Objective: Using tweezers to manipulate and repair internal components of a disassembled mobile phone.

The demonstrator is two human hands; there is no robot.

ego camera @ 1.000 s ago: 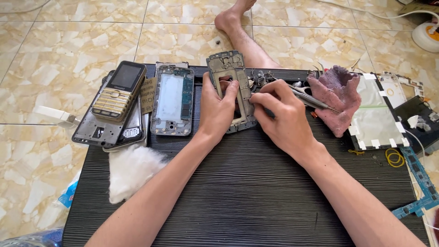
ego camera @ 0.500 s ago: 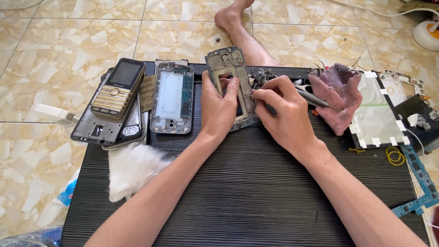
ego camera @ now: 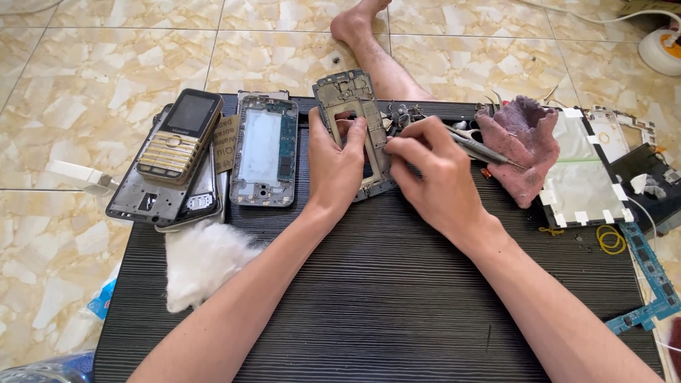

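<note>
On the black mat, phone frame (ego camera: 352,135) runs twelve-to-six; left hand (ego camera: 339,164) pins it, right hand (ego camera: 433,177), at three o'clock, pinches tweezers (ego camera: 481,150)

The counter (ego camera: 383,312) is black with fine horizontal ridged stripes; the floor (ego camera: 92,64) around it is cream and tan marbled tile with pale grout lines. Near the far left corner a keypad phone (ego camera: 177,135) shows a gold body and dark screen, lying on grey metal frames (ego camera: 142,202). Beside it an open phone frame (ego camera: 265,150) is silver with a whitish panel and green board. The phone frame (ego camera: 355,106) at the far edge is dull bronze-grey. A fluffy white wad (ego camera: 202,259) sits at the left edge, a dusty pink cloth (ego camera: 521,145) toward the far right, a yellow rubber band (ego camera: 610,240) and blue circuit strip (ego camera: 649,284) at the right edge
</note>
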